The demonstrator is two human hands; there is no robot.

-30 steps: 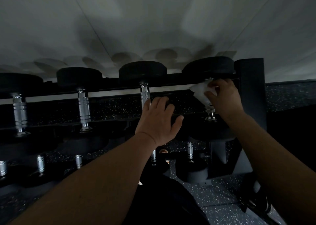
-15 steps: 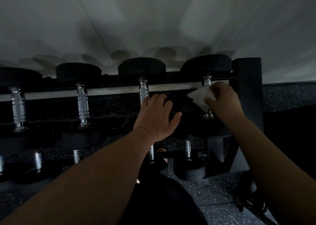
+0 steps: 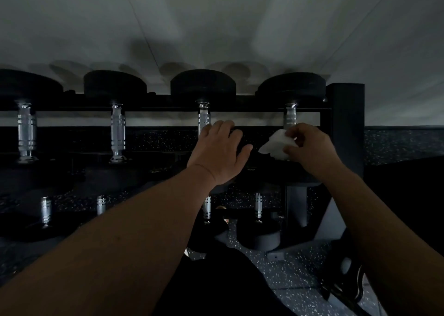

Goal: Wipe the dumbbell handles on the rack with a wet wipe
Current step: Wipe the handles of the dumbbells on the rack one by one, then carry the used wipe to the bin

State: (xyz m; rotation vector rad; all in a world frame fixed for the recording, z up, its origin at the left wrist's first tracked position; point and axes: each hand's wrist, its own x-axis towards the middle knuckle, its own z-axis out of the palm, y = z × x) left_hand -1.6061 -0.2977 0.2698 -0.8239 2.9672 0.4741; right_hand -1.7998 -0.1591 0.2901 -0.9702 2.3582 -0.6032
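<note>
Head view, dim: dumbbell rack (image 3: pixel 346 113), top tier, four dumbbells lying front to back with chrome handles showing between black heads. Right hand (image 3: pixel 310 149), grip pinched shut on crumpled white wet wipe (image 3: pixel 277 145), held at lower end of rightmost handle (image 3: pixel 291 118), just beside rack upright; contact between wipe and chrome not clear, lower handle hidden behind hand. Left hand (image 3: pixel 219 154), grip wide, fingers spread, resting over near head of second dumbbell from right, its handle (image 3: pixel 203 117) partly covered by fingertips. Two further handles (image 3: pixel 117 133) (image 3: pixel 26 133) to left, well apart from both hands, apparently untouched. Lower tier handles visible below forearms. Risks, judged: wipe bunched small, so likely skimming one face only and missing knurled rings; wet chrome slippery; knuckles close to upright, prone to scraping; poor light hiding missed patches.
</note>
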